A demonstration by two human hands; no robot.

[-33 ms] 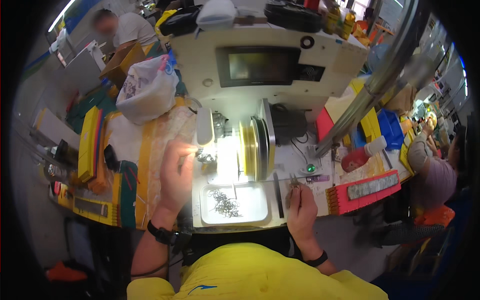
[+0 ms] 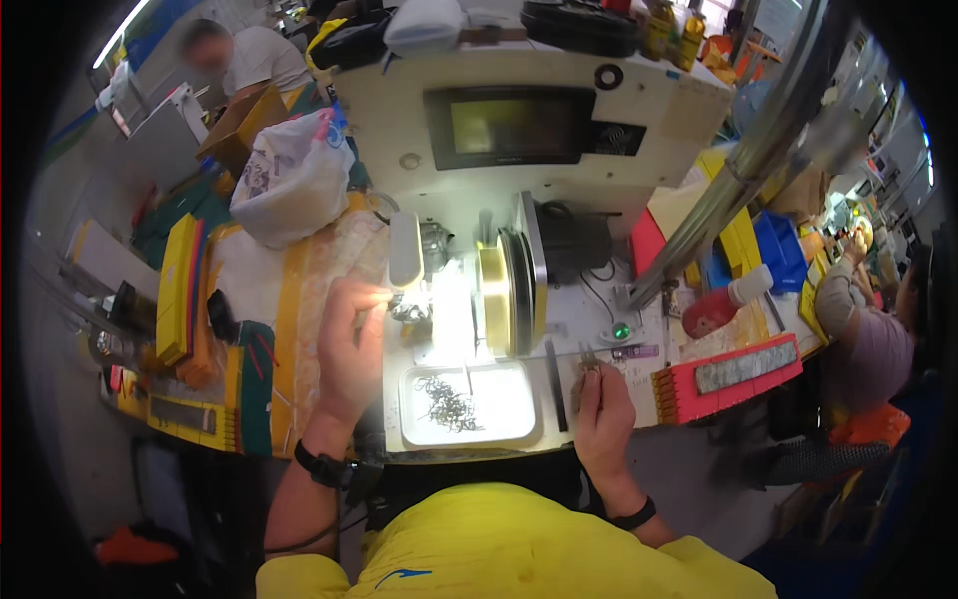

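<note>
My left hand is raised at the left of a brightly lit machine. Its thumb and forefinger pinch together at the side of a small metal mechanism; what lies between them is too small to make out. Right of the mechanism stands a yellow and black wheel. My right hand is closed around a small forked metal tool, its tip pointing away from me. Between the hands, a white tray holds a heap of thin dark metal pieces.
Behind the wheel, a white housing carries a dark screen. A black bar lies beside the tray. To the right are a red block, a red bottle and a slanted metal post. A white bag stands at left. Other people sit farther off.
The whole picture has shifted very slightly. Both hands stay in the same places with the same grips.
</note>
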